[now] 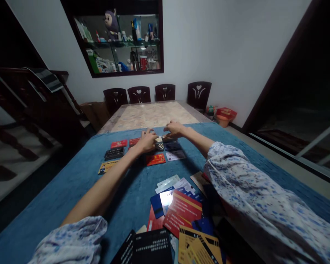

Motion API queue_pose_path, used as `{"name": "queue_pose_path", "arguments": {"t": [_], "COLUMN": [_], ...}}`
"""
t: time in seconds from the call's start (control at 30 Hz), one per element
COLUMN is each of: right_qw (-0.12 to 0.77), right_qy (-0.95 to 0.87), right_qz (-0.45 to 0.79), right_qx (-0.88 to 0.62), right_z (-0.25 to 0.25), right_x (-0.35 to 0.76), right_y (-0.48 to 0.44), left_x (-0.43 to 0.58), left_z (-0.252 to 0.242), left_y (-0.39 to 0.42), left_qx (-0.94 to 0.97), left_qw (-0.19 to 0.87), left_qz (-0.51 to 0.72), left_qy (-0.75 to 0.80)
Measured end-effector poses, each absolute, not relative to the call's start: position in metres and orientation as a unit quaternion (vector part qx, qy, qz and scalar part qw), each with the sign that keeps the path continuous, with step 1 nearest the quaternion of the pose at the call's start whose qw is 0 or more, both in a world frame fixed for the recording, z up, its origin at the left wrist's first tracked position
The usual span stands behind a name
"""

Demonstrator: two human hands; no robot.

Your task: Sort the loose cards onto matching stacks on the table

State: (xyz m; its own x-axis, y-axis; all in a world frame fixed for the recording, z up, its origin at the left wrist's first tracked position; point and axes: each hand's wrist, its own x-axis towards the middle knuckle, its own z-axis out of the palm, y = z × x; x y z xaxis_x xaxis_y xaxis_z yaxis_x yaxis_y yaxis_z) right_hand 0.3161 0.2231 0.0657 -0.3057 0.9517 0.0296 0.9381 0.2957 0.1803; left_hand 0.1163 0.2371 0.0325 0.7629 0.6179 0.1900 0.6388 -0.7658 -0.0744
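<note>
Rows of cards lie on a blue cloth (132, 187) in the middle of the table. My left hand (149, 140) reaches over these rows, palm down, its fingers apart and bent toward the cards at the far side. Just right of it, my right hand (175, 129) is lowered over the far end of the right-hand column, fingers apart, close to a dark card (169, 139). Whether the fingertips touch the cards is hard to see. Nearer me in the rows are a red-orange card (155, 159), a pale card (175, 155) and a yellow card (107, 167). My left forearm hides some cards.
A loose, overlapping pile holds a red card (183, 209), a black card (152, 246) and a gold card (199, 244), partly under my right sleeve (244, 183). Beyond the cloth is the bare tabletop (154, 115). Several chairs (165, 92) stand behind it.
</note>
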Motion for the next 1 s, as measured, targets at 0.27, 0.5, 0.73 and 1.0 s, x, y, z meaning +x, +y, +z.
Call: {"name": "queue_pose_path", "arguments": {"t": [0.27, 0.5, 0.73, 1.0], "right_qw": [0.035, 0.008, -0.017, -0.074], "right_qy": [0.808, 0.809, 0.798, 0.783], "right_qz": [0.086, 0.069, 0.062, 0.033], "right_qx": [0.582, 0.584, 0.599, 0.617], "right_z": [0.069, 0.058, 0.039, 0.007], "right_x": [0.346, 0.371, 0.396, 0.434], "right_y": [0.167, 0.117, 0.063, 0.014], "left_x": [0.136, 0.152, 0.167, 0.187], "left_z": [0.033, 0.033, 0.028, 0.021], "left_y": [0.184, 0.147, 0.116, 0.080], "left_qx": [-0.949, -0.958, -0.965, -0.971], "left_qw": [0.052, 0.042, 0.030, 0.015], "left_qz": [-0.116, -0.099, -0.115, -0.106], "left_qy": [-0.288, -0.267, -0.235, -0.212]}}
